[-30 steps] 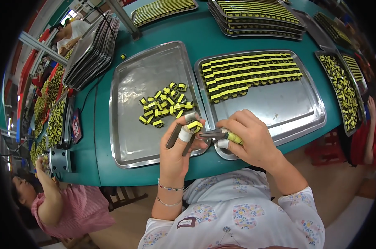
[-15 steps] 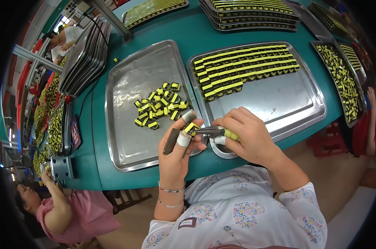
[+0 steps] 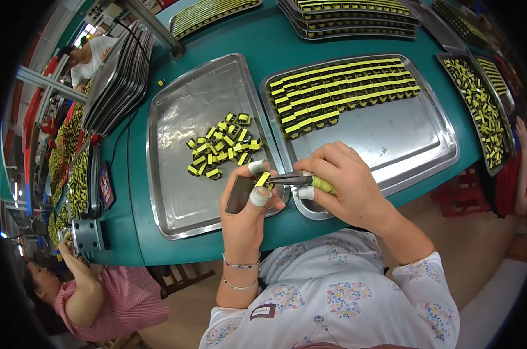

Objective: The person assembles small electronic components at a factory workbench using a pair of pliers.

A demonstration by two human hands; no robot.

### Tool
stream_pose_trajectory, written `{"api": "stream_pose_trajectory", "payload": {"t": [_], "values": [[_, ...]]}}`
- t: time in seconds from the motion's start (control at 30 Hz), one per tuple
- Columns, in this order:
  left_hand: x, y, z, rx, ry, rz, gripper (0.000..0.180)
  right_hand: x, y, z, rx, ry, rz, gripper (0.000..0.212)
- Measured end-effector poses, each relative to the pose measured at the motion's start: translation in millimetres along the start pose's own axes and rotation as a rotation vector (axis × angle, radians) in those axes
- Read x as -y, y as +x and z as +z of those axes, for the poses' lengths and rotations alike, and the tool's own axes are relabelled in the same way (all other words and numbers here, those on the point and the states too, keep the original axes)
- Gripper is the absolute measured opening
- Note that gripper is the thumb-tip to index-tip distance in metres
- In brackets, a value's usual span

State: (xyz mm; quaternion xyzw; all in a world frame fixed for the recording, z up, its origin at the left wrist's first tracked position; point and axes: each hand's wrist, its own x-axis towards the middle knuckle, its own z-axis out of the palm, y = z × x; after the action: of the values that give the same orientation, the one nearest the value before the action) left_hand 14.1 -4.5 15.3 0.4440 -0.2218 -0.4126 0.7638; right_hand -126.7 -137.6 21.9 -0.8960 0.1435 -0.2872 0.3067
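- Yellow-and-black components (image 3: 77, 186) lay in loose heaps along the far left, beside a red printed item (image 3: 106, 185) whose writing was too small to read.
- Left of centre on the green counter (image 3: 121, 232), a metal left tray (image 3: 182, 110) carried a jumbled loose pile (image 3: 225, 142), not yet set in rows.
- In front of that tray's near right corner, the left hand (image 3: 240, 224), with tape-wrapped fingers, was pinched on one held component (image 3: 263, 180); a flat dark piece (image 3: 239, 195) rested against the palm.
- Below, the person's floral shirt (image 3: 345, 302) bore a small dark-bordered patch (image 3: 263, 312); its lettering could not be made out clearly.
- Just right of the held component, pliers (image 3: 289, 178) pointed at it, their tips touching it or nearly so. The right hand (image 3: 351, 183) was closed around their yellow handles.
- Beyond, a right tray (image 3: 391, 148) held neat rows (image 3: 345, 87) over its far part, apparently the finished portion; the nearest row stopped short, so the tray seemed partly done.
- At far right, another tray held more loose components (image 3: 476, 110), seemingly unsorted.
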Motion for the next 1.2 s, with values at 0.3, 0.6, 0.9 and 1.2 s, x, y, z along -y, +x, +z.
{"api": "stream_pose_trajectory", "payload": {"t": [0.3, 0.6, 0.9, 1.2], "values": [[3, -1, 7, -0.029, 0.134, 0.062, 0.037, -8, -3, 6, -0.087, -0.131, -0.075, 0.035], [8, -3, 9, -0.098, 0.18, 0.117, 0.044, -5, -8, 7, -0.036, -0.194, -0.037, 0.028], [11, -3, 9, -0.087, 0.196, 0.17, 0.04, -3, -7, 0, -0.063, -0.089, 0.012, 0.028], [15, -3, 5, -0.073, 0.301, 0.22, 0.039, -6, -8, 3, -0.035, -0.136, -0.043, 0.028]]}}
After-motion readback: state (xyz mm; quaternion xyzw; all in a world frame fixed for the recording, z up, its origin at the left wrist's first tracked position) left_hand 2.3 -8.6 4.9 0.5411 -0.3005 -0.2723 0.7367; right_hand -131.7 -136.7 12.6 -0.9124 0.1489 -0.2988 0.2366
